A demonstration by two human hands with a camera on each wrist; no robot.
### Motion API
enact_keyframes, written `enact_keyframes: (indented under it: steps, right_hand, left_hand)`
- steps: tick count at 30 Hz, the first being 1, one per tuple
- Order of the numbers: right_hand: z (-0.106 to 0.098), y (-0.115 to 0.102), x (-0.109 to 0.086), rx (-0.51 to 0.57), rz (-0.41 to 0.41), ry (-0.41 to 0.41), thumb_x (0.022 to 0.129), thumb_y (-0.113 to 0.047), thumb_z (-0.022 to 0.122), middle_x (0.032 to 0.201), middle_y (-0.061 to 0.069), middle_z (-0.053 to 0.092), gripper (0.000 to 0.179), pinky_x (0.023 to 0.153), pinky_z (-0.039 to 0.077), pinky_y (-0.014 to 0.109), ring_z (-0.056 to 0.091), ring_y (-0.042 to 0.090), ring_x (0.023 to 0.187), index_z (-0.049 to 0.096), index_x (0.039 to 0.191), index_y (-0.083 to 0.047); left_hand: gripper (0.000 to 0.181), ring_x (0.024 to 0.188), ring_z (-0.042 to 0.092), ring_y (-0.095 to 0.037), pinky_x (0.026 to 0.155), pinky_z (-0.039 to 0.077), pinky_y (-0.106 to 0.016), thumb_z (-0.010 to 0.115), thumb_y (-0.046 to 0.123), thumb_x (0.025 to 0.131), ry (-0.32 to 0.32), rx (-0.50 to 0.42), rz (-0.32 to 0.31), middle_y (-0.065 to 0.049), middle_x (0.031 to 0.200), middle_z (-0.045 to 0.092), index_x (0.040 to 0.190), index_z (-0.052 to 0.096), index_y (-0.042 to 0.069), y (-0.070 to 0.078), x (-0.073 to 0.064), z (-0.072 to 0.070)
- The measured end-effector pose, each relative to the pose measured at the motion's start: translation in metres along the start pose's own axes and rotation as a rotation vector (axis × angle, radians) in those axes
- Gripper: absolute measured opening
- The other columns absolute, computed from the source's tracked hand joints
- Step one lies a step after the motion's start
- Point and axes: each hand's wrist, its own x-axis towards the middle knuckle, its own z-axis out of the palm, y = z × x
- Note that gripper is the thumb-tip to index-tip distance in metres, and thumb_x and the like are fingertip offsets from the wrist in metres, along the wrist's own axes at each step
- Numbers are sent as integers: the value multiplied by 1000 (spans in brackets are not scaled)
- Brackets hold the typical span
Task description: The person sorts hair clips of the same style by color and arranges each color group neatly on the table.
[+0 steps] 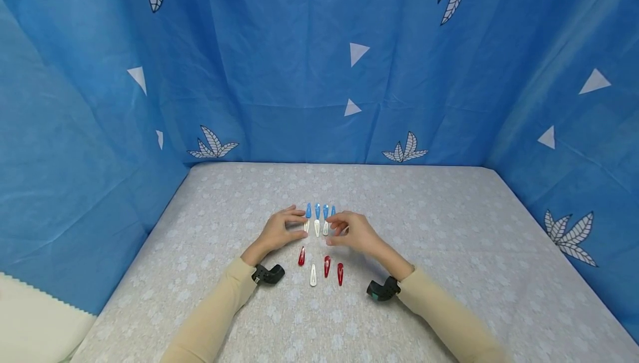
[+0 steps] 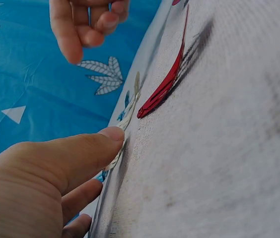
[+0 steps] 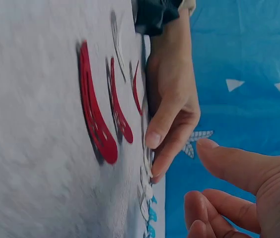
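- Nearest the camera, there they were: my beige left sleeve (image 1: pixel 209 316) and, opposite, my right sleeve (image 1: pixel 449 318), both slanting in over the patterned tablecloth (image 1: pixel 424 213).
- Over on the left, a blue curtain (image 1: pixel 60 130) hung beside the cloth and ran on across the back.
- Then a black left wrist camera (image 1: pixel 269 275), and my left hand (image 1: pixel 274 232), thumb and fingertips right at the left white clip (image 1: pixel 307 226); whether they pinched it, I couldn't tell!
- Nearer me, the left red clip (image 1: pixel 302 256) lay by itself.
- Up at centre, four blue clips (image 1: pixel 317 211) lay side by side, and just in front, three in the white row, counting that left one.
- Closest of all the clips, a lone white clip (image 1: pixel 313 277).
- Next, the middle red clip (image 1: pixel 326 266), then the right red clip (image 1: pixel 340 274).
- And my right hand (image 1: pixel 355 228): fingers loosely bent, thumb apart, nothing in its grasp, raised near the right white clip (image 1: pixel 325 231).
- Last, the right wrist camera (image 1: pixel 382 290).
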Motion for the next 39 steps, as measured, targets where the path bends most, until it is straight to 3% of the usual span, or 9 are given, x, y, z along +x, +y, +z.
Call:
enact_keyframes:
  steps: [9,17,22,30,39]
  right_hand:
    - [5,-15,-28,32,-101,-47,78,-16,83,102,15,68,48,65,53,20,66,21,81,66,120,0]
    - [19,-20,-38,46,-160,-99,78,-18,83,104,14,67,50,67,56,24,68,17,80,66,121,1]
    - [26,-23,-40,55,-152,-130,77,-18,84,105,13,66,51,64,54,19,67,15,79,65,121,1]
    - [36,-24,-42,47,-131,-163,75,-18,86,94,8,65,53,60,52,17,64,15,72,65,120,1]
    - [39,-25,-43,21,-125,-162,75,-18,86,91,5,65,51,61,51,17,62,12,71,67,118,-1]
  left_hand:
    - [37,142,39,-36,116,30,-56,82,20,79,4,-2,2,-12,132,63,113,74,6,1,0,0]
    - [38,142,38,-35,116,29,-57,82,20,78,4,-4,-7,-11,133,63,113,74,7,2,-1,0]
    - [38,142,38,-35,116,29,-58,82,21,79,3,0,0,-12,133,63,113,74,7,1,-1,0]
    - [37,141,39,-36,116,31,-57,82,20,79,3,-4,8,-12,132,63,113,74,6,1,-1,-1]
    - [37,141,39,-36,116,31,-57,82,21,79,7,5,11,-12,132,63,112,74,7,0,-1,-1]
